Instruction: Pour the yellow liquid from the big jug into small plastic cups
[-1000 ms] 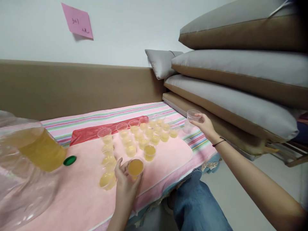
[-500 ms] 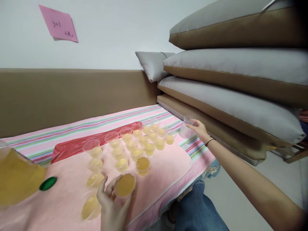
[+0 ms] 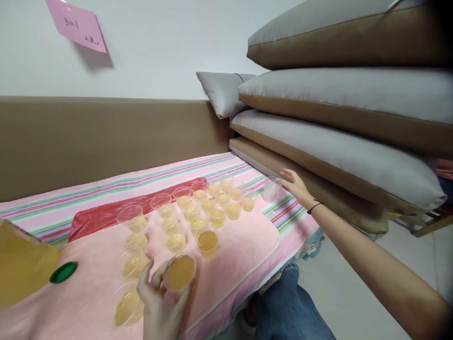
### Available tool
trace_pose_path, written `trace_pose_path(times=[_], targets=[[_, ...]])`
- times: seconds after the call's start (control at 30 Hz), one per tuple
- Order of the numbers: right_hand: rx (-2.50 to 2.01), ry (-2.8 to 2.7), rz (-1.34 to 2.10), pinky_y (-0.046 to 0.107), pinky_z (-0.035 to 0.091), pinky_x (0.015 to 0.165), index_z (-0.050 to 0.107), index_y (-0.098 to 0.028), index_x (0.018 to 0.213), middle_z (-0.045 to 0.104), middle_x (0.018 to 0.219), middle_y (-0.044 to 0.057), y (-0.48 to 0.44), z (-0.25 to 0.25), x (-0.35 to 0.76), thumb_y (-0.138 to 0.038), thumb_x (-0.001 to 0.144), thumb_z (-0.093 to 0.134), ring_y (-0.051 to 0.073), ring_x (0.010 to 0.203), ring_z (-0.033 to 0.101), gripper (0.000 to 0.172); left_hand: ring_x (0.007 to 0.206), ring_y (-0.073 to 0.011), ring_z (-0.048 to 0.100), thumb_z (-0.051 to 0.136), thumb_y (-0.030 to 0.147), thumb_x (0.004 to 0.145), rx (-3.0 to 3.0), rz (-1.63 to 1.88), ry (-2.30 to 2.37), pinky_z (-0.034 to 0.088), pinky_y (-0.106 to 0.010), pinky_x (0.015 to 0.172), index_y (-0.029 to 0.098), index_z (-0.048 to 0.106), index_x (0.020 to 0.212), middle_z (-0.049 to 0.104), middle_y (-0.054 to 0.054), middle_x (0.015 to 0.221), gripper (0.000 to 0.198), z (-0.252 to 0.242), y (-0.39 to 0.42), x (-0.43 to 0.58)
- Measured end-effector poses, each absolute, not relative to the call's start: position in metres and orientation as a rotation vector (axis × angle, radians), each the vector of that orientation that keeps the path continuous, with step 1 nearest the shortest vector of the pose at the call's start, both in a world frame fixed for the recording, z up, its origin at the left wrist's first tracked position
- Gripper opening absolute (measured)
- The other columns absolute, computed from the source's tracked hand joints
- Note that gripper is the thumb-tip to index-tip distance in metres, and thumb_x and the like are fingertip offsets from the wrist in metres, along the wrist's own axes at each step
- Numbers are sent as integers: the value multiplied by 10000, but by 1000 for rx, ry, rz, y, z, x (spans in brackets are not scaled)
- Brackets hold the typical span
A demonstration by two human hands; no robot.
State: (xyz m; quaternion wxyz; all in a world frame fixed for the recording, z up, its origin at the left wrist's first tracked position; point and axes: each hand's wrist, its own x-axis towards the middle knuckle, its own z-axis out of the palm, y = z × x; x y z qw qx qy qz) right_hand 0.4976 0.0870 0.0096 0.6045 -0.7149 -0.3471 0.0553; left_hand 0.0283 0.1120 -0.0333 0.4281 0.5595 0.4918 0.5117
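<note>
My left hand (image 3: 161, 295) is closed round a clear plastic cup (image 3: 180, 271) of yellow liquid, low at the middle of the pink mat (image 3: 226, 264). At the far right, my right hand (image 3: 295, 188) has its fingers stretched out and apart beside an empty clear plastic cup (image 3: 272, 190) standing on the striped cloth; whether a fingertip still touches it I cannot tell. Several clear cups holding yellow liquid stand in rows on the mat. The nearest one to my left hand's cup is a fuller cup (image 3: 207, 242) just behind it.
A large container of yellow liquid (image 3: 24, 264) stands at the left edge, partly out of view, with a green lid (image 3: 63, 272) beside it. Red plastic (image 3: 102, 215) lies behind the cups. Stacked grey-brown cushions (image 3: 339, 137) rise at the right.
My right hand has set the empty cup down on the striped cloth and opened off it. My left hand still holds its cup. The view has shifted slightly.
</note>
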Motion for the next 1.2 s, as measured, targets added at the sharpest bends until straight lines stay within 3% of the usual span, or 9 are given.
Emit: trace_pose_path(times=[0.37,0.47,0.57,0.67,0.73,0.83,1.2], targets=[[-1664,-821,118,500,456,999,573,-234,1157,649,1229,145,86,-8,492,-548,572,803,336,1208,562,703,1135,-299,615,850,349,514,1411,1271,1184,535,-500,932,227,264,1334,607,-123,1162,1015,-35,112,28],[-1663,-826,62,534,408,1035,572,-220,1150,633,1238,146,84,-4,490,-543,560,806,347,1223,537,712,1136,-300,616,844,356,531,1442,1249,1191,538,-500,926,215,253,1344,603,-133,1172,1015,-35,111,28],[-1646,-827,-31,557,311,1100,549,-225,1183,570,1316,139,79,-4,476,-546,650,747,337,1285,464,653,1117,-298,624,829,376,556,1475,1238,1203,516,-530,951,205,248,1352,597,-136,1173,1000,-35,111,27],[-1613,-886,27,528,393,1046,568,-233,1152,614,1231,124,77,-19,446,-513,725,691,302,1182,551,526,1137,-298,611,802,395,599,1517,1233,1209,472,-560,998,197,237,1366,588,-139,1187,972,-36,111,27],[-1584,-953,161,497,481,964,587,-250,1122,658,1146,99,80,-36,426,-460,673,744,277,1062,629,520,1151,-298,603,793,387,615,1528,1225,1202,467,-555,1005,192,226,1370,588,-142,1190,965,-36,111,27],[-1519,-984,341,479,535,917,564,-286,1145,666,1151,76,96,-61,404,-394,585,794,264,1049,655,616,1142,-286,614,786,357,633,1509,1223,1169,482,-520,996,186,219,1364,598,-141,1179,941,-36,109,28],[-1439,-921,506,577,516,947,573,-326,1102,656,1189,49,123,-76,398,-368,528,835,333,1148,614,632,1175,-251,592,702,299,729,1543,1240,1122,441,-486,1035,217,216,1372,600,-119,1182,810,-41,103,31]])
